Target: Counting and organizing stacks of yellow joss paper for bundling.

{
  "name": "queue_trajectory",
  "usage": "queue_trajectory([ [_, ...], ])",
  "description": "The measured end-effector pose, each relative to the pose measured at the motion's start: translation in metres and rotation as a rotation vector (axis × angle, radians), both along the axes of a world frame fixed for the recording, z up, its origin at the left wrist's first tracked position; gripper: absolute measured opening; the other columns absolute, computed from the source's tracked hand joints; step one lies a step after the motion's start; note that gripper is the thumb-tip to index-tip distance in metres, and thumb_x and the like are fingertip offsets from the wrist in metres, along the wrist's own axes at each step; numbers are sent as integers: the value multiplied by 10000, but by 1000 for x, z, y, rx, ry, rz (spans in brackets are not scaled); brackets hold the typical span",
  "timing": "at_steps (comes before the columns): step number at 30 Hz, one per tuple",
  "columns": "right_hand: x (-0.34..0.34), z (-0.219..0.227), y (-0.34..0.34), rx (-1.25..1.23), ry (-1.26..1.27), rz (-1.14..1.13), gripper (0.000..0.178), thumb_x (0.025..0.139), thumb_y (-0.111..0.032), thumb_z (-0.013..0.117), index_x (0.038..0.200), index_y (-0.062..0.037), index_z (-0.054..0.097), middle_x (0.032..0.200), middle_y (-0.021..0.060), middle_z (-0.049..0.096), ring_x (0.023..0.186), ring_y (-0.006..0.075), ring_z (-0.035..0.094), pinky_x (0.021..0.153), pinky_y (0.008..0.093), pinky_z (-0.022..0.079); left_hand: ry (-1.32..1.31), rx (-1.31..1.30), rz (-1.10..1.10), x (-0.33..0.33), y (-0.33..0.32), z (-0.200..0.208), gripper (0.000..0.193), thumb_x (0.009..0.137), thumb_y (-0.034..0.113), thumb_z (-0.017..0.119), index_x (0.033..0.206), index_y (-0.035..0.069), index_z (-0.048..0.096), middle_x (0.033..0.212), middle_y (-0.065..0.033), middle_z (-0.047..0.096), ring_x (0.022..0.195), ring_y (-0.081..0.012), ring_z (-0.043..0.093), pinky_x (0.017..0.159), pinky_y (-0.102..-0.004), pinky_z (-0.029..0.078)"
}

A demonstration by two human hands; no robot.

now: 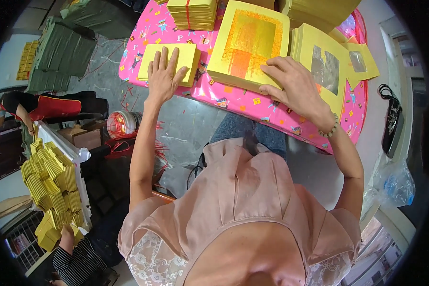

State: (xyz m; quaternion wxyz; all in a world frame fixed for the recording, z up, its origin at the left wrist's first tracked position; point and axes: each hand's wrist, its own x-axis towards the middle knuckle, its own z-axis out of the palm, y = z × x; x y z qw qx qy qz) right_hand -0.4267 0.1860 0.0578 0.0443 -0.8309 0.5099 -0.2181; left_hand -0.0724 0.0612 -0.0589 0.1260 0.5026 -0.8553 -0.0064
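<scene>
My left hand [164, 74] lies flat, fingers apart, on a small stack of plain yellow paper [189, 55] at the left of the table. At the near right corner of a thicker stack of yellow paper [222, 59], my right hand [293, 83] has its fingers bent over the top and its thumb against the near edge. The top sheet there carries a gold and orange printed block. Right of it is another yellow paper stack [336, 50] with silver patches on top, partly behind my right hand.
The table has a pink patterned cover [214, 93]. A banded yellow bundle [190, 14] sits at its far side. Leftward are a bucket [121, 125], green wrapped bales [57, 52] and two other people beside piled folded yellow paper [52, 178]. A clear plastic bag [398, 183] lies at right.
</scene>
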Motion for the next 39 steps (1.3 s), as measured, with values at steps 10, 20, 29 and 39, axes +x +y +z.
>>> queue_trajectory([
  [10, -1, -3, -9, 172, -331, -27, 173, 859, -174, 687, 817, -9, 720, 801, 120, 656, 771, 306, 640, 718, 415, 516, 95, -5, -28, -3, -9, 49, 558, 973, 496, 528, 1351, 87, 565, 1377, -258, 473, 1308, -429, 416, 1098, -523, 315],
  [20, -4, -7, -13, 326, -509, -113, 219, 867, -203, 695, 841, 12, 729, 832, 128, 689, 775, 275, 679, 737, 365, 529, 461, 190, -505, -82, 24, 107, 411, 821, 284, 787, 1161, 70, 702, 1182, -141, 631, 1115, -317, 573, 966, -417, 473],
  [29, -3, -6, -13, 406, -586, -198, 242, 861, -204, 688, 863, 32, 740, 827, 145, 693, 752, 257, 687, 723, 350, 536, 436, 257, -527, -100, 22, 100, 289, 842, 278, 759, 1065, 94, 756, 1049, -104, 693, 1032, -283, 601, 892, -399, 512],
  [39, -4, -9, -15, 466, -613, -232, 269, 861, -227, 690, 870, 38, 733, 790, 139, 689, 706, 234, 681, 686, 337, 526, 444, 253, -504, -101, 24, 101, 287, 834, 277, 771, 1043, 80, 764, 1025, -112, 697, 1008, -287, 608, 884, -401, 514],
])
